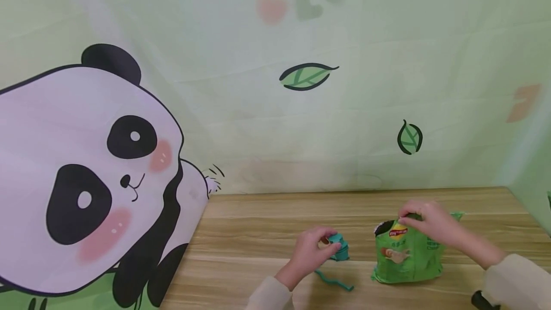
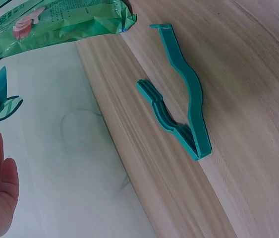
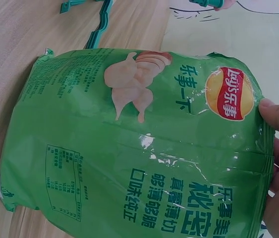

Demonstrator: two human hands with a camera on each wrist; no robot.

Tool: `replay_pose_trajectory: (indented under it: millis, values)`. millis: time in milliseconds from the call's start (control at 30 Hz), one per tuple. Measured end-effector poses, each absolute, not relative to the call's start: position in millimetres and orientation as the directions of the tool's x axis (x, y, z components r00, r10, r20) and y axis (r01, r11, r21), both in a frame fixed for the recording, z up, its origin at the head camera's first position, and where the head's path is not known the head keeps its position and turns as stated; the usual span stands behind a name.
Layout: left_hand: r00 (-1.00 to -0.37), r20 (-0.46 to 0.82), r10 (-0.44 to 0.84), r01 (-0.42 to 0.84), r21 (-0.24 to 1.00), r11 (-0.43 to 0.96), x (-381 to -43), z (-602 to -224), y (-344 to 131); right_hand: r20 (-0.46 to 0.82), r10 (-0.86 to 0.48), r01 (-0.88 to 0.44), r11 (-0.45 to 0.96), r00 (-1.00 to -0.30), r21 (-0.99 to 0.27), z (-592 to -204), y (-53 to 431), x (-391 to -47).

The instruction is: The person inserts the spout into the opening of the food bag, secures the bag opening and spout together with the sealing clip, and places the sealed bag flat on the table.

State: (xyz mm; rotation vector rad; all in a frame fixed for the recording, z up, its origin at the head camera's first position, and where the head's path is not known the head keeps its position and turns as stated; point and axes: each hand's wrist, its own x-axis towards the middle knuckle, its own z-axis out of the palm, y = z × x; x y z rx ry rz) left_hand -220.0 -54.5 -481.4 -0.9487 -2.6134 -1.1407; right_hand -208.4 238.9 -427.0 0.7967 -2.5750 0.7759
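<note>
"How does each grip stand?"

"The right grip point(image 1: 432, 224) pinches the top edge of the green Lay's chip bag point(image 1: 415, 264), thumb on the printed side. The left grip point(image 1: 307, 252), well apart from the bag, holds a ridged teal piece point(image 1: 343, 252) between thumb and fingers; its exact kind cannot be told."

"And steadying that bag well?"

"Probably a flat, gentle pinch along the top edge, the bottom resting on the surface point(image 1: 241, 248) below the right grip. Squeezing the body would likely crush what is inside. The teal piece seems best held lightly, clear of the bag."

"Which way does the bag point?"

"Its top is up at the right grip, its bottom down on the surface, and the side with the logo faces the person. Whether height or width is longer is hard to judge."

"What lies nearer the person than the left grip?"

"A teal hinged bag clip point(image 2: 194, 94), arms spread in a V. Its long axis slants away from below the left grip, free ends toward the bag, hinge away."
</note>
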Motion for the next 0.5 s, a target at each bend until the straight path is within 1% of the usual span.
replay_pose_trajectory:
  millis: [133, 267, 500]
  values:
    - [-0.773, 0.384, 0.505, 0.625, 0.597, 0.502, -219.4, -482.3, -53.0, 0.444, -0.406, -0.584, 0.701, -0.799, -0.409, -426.8, 238.2, -207.7]
    - [-0.759, 0.401, 0.512, 0.641, 0.594, 0.486, -219.1, -483.0, -51.6, 0.406, -0.390, -0.549, 0.719, -0.826, -0.426, -426.2, 237.9, -206.9]
    - [-0.772, 0.384, 0.506, 0.623, 0.617, 0.481, -217.6, -484.6, -48.7, 0.364, -0.373, -0.510, 0.740, -0.854, -0.438, -428.3, 237.7, -207.2]
